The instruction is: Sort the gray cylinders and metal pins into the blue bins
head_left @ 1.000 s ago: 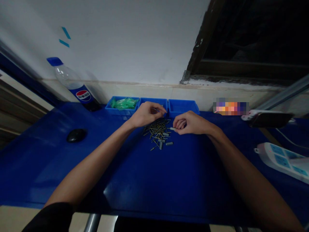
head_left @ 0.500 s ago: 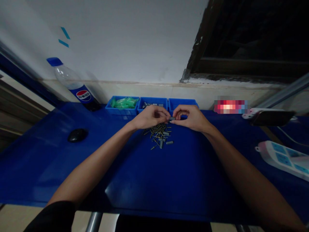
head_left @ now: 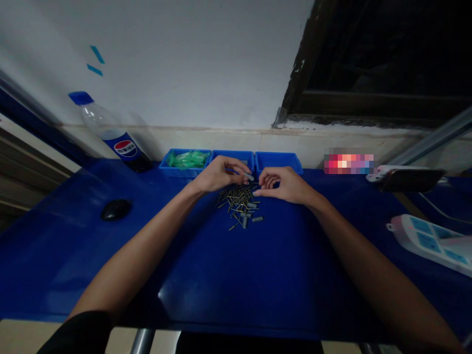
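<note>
Between the fingertips of my left hand [head_left: 221, 174] is a small grey metal piece [head_left: 249, 177]. To its right, my right hand [head_left: 285, 184] has its fingers curled, with the thumb apart from the fingertips and nothing visible between them. Below both hands lies a loose pile of thin brass-coloured pins [head_left: 236, 199]. Several short grey cylinders [head_left: 258, 219] rest at the pile's lower right side. Behind my left hand, the middle blue bin [head_left: 243, 156] is partly hidden and holds grey pieces.
A left blue bin [head_left: 179, 172] holds green plastic packaging [head_left: 189, 159]; a right blue bin [head_left: 280, 160] stands behind my right hand. A bottle [head_left: 121, 142], a black mouse [head_left: 115, 210], a phone [head_left: 411, 180] and a power strip [head_left: 431, 238] are around the blue table [head_left: 236, 280].
The hands have moved apart slightly. The grey piece, earlier between both hands' fingertips, is now at my left fingertips, and my right thumb and fingers have opened. The view has shifted slightly.
</note>
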Demonstrator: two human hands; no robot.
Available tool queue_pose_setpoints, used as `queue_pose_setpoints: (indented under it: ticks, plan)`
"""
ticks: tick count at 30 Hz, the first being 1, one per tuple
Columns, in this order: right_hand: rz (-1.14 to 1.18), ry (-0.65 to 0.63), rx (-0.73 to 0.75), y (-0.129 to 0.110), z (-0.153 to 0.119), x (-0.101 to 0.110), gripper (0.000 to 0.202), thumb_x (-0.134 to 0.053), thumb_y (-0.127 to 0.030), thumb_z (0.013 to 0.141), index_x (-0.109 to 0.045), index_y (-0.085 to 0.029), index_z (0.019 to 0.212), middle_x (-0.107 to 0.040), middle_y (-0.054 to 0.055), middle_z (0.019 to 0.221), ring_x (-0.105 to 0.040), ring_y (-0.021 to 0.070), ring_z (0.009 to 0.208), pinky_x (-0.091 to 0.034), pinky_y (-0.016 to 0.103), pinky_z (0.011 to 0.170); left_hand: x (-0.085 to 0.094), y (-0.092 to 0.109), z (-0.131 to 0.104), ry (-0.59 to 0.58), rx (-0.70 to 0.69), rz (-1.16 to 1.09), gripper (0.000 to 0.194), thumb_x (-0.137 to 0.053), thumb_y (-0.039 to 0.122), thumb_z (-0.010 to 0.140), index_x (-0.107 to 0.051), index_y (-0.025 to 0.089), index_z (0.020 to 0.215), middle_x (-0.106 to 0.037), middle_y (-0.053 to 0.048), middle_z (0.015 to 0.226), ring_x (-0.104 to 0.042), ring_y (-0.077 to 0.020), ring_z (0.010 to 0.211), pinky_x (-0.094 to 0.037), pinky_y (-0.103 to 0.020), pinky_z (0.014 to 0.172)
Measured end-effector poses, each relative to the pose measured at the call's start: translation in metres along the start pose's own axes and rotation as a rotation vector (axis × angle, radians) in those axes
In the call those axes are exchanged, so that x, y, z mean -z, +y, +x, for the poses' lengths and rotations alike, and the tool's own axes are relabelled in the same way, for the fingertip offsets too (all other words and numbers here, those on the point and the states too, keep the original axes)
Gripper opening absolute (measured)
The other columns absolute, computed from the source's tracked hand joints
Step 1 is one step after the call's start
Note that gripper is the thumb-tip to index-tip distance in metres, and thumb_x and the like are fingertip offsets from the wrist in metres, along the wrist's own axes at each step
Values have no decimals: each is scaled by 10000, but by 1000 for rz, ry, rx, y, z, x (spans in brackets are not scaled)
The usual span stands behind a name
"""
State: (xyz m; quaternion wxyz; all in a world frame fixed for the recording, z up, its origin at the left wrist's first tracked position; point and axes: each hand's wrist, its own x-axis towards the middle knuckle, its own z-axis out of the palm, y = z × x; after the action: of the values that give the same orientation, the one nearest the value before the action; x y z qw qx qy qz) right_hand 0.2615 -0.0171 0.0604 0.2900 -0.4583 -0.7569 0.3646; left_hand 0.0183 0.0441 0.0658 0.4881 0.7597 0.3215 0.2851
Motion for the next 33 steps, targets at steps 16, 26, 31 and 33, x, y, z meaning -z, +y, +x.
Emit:
queue_pose_setpoints:
  ticks: [16, 26, 31, 33]
  plan:
    - [-279, -538, 9, -6, -6, -12, 239, -888, -365, 747, -763, -184, 840, -683, -4, 708, -630, 142, 650, -455, 279, 641, 3, -1, 1, 277, 5, 113, 316, -737, 320, 806, -804, 120, 1041, -807, -126, 1009, -761, -217, 870, -616, -349, 851]
    - [-296, -425, -55, 1, -10, 5, 55, -776, -195, 721, -798, -172, 766, -745, 21, 662, -693, 170, 611, -494, 292, 614, -3, 7, 0, 198, -46, 122, 251, -692, 297, 832, -804, 131, 983, -811, -123, 1019, -769, -211, 887, -624, -336, 846]
    - [-54, -226, -129, -3, -10, 15, 152, -797, -323, 738, -766, -175, 756, -770, 51, 675, -755, 199, 691, -561, 293, 639, -7, 9, -1, 86, -100, 144, 225, -678, 269, 828, -804, 147, 968, -806, -111, 1056, -756, -197, 914, -620, -332, 870]
    - [5, -176, -145, -4, -9, 17, 195, -824, -357, 711, -761, -177, 755, -777, 59, 687, -761, 202, 704, -579, 296, 648, -9, 9, -1, 38, -116, 148, 216, -680, 273, 831, -804, 153, 962, -807, -104, 1040, -752, -195, 919, -619, -335, 871]
